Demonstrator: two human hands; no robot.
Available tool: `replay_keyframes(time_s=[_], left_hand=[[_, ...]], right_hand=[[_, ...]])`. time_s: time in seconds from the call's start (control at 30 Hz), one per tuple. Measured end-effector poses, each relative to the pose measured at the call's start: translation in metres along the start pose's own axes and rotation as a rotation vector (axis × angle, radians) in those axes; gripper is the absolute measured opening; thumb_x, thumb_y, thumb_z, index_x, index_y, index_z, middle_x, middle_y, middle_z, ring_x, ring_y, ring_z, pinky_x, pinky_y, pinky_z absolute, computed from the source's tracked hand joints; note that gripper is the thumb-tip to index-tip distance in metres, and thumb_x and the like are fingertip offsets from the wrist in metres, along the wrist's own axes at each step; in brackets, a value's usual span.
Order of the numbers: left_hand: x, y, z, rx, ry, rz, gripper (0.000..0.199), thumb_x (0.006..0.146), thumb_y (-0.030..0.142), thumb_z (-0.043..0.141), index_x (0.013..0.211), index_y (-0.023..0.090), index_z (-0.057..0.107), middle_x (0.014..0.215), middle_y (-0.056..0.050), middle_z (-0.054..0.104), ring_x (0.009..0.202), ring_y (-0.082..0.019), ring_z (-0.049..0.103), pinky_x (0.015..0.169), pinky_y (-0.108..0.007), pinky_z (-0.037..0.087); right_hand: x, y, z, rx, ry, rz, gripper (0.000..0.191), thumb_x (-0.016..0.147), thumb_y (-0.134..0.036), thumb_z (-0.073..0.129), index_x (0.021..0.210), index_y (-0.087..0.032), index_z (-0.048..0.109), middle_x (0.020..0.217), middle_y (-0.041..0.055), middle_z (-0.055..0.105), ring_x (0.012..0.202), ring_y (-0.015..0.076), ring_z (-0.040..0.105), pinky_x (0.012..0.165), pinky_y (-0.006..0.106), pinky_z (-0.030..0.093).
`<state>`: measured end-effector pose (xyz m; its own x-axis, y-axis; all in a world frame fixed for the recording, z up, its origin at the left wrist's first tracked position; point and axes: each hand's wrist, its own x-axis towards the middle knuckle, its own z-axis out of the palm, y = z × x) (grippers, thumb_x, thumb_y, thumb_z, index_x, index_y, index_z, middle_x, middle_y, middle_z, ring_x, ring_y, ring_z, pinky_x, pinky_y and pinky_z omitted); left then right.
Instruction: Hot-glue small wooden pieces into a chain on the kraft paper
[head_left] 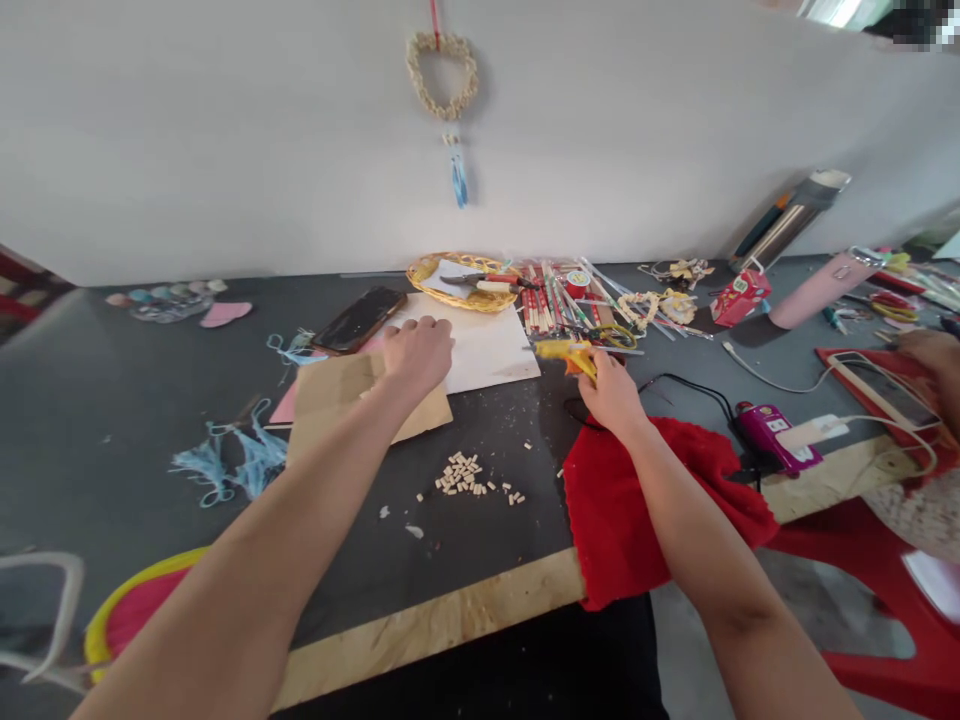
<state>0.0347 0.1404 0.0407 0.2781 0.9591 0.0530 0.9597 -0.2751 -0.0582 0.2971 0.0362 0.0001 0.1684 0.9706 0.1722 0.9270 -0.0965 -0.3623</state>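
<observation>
My left hand [418, 352] is closed, knuckles up, at the far edge of a brown cardboard piece [326, 400] and over a white sheet [491, 350]. Its fingertips point away, so anything in them is hidden. My right hand [613, 395] grips a yellow glue gun [564, 350] by its handle, with the nozzle pointing left. Below that hand, a red cloth [622, 510] hangs over the table's front edge. Between my forearms lies a heap of small pale tube-shaped pieces [459, 474], with a few scattered around it.
Behind the sheet stand a wicker basket [424, 262] holding pliers, and a phone [360, 320]. Patterned sticks [536, 305] lie right of it. Blue tassels [259, 455] are at left. A purple power adapter [776, 430] and pink bottle [821, 290] stand right, near another person's hand [930, 355].
</observation>
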Motion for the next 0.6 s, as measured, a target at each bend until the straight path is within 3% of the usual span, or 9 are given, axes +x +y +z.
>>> replay_keyframes(time_s=[0.13, 0.3, 0.43, 0.6], left_hand=[[-0.023, -0.004, -0.014, -0.087, 0.168, -0.027, 0.036, 0.089, 0.025, 0.042, 0.12, 0.021, 0.06, 0.128, -0.015, 0.058, 0.115, -0.035, 0.053, 0.091, -0.05, 0.04], [-0.063, -0.009, -0.036, -0.197, 0.341, -0.025, 0.035, 0.088, 0.024, 0.046, 0.119, 0.024, 0.06, 0.128, -0.011, 0.059, 0.114, -0.035, 0.052, 0.091, -0.051, 0.043], [-0.094, -0.014, -0.043, -0.177, 0.412, -0.012, 0.033, 0.087, 0.024, 0.049, 0.119, 0.026, 0.059, 0.128, -0.008, 0.059, 0.116, -0.034, 0.051, 0.093, -0.051, 0.043], [-0.131, -0.022, -0.033, -0.13, 0.403, 0.061, 0.031, 0.088, 0.024, 0.049, 0.116, 0.026, 0.061, 0.126, -0.009, 0.06, 0.115, -0.035, 0.052, 0.092, -0.052, 0.043]], right_hand=[[0.002, -0.003, 0.006, 0.064, 0.127, -0.091, 0.049, 0.087, -0.019, 0.043, 0.136, -0.012, 0.045, 0.113, 0.0183, 0.059, 0.102, 0.0307, 0.058, 0.088, 0.042, 0.048], [0.001, -0.007, 0.024, -0.03, 0.074, -0.235, 0.048, 0.085, -0.014, 0.045, 0.132, -0.019, 0.056, 0.095, 0.0144, 0.061, 0.089, 0.0279, 0.057, 0.089, 0.043, 0.047], [0.0, -0.006, 0.029, -0.055, 0.077, -0.237, 0.047, 0.086, -0.016, 0.045, 0.132, -0.019, 0.056, 0.098, 0.0145, 0.062, 0.091, 0.0274, 0.057, 0.089, 0.042, 0.046], [-0.004, -0.004, 0.021, -0.037, 0.074, -0.246, 0.042, 0.09, -0.031, 0.049, 0.129, -0.016, 0.057, 0.105, 0.015, 0.064, 0.098, 0.0292, 0.057, 0.09, 0.043, 0.046]])
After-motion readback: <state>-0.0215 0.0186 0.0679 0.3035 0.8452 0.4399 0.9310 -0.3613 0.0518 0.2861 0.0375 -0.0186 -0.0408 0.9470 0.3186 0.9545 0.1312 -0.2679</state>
